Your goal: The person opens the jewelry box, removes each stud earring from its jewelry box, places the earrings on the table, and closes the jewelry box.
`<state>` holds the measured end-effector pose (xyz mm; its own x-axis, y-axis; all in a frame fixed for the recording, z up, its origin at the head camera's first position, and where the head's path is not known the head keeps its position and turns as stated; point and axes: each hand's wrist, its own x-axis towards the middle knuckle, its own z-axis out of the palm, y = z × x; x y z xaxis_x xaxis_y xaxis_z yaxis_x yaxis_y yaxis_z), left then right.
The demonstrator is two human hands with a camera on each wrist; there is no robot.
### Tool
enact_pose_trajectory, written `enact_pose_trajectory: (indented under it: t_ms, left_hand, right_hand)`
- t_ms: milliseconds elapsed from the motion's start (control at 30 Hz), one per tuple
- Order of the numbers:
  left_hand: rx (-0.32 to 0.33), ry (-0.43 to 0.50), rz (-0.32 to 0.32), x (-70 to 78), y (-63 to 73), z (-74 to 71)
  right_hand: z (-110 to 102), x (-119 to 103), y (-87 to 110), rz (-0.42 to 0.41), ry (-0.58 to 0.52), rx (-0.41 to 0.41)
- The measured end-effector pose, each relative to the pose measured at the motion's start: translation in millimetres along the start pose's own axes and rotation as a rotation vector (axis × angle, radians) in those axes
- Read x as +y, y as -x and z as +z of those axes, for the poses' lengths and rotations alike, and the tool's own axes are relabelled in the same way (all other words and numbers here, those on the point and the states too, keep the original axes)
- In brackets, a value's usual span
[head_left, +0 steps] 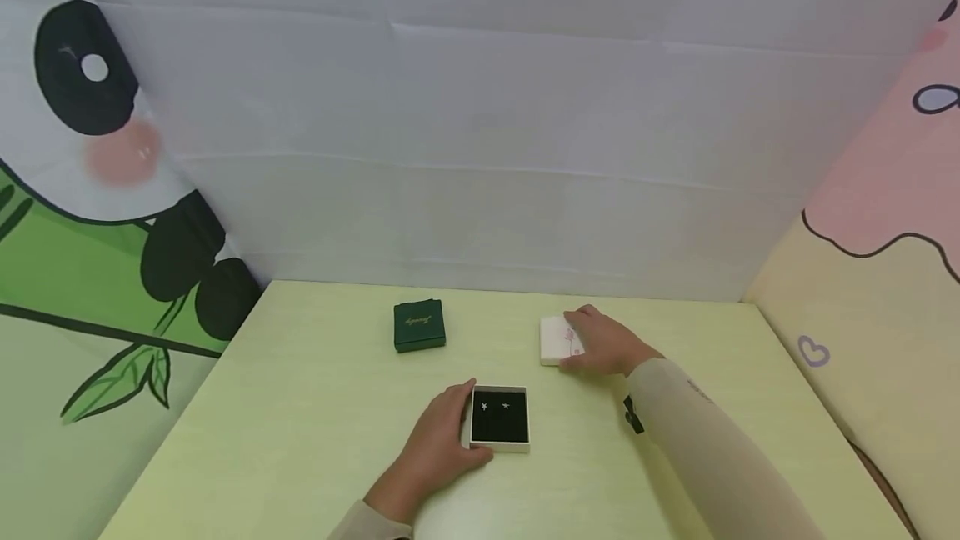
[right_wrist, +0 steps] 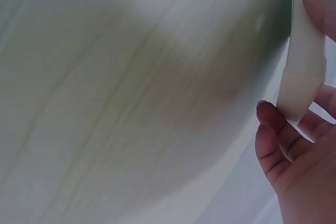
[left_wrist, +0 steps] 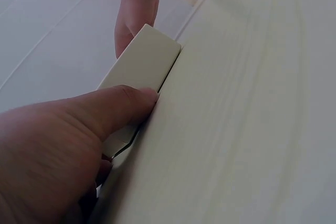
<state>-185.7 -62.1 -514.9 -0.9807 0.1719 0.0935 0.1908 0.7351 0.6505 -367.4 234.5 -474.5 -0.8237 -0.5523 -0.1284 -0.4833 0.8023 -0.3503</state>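
left hand [head_left: 437, 442] – grips uncovered box [head_left: 500, 447] near centre, likely to steady it, earrings [head_left: 484, 407] facing up | right hand [head_left: 606, 343] – holds printed white lid [head_left: 555, 342] by its edges, far right, likely for firm control | green box [head_left: 419, 325] far left on desk [head_left: 315, 407]

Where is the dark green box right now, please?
In the head view, the green box sits left of centre on the table, beyond the left hand.

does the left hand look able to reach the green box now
Probably yes: nothing stands between the left hand and the green box, though that hand would likely need to release the open white box first.
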Motion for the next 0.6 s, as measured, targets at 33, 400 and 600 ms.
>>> enact_pose_trajectory:
  t_ms: [33,400,600]
  left_hand:
    - [0.0,0.001,0.0,-0.2,-0.9,0.5]
    - [0.011,-0.009,-0.001,-1.0,-2.2,1.8]
    - [0.004,-0.004,-0.006,-0.8,-2.5,2.2]
  right_hand:
    - [0.3,0.1,-0.5,0.006,0.0,-0.005]
    - [1.1,3.4,-5.5,0.005,0.022,-0.013]
    - [2.5,3.2,-5.9,0.008,0.033,-0.016]
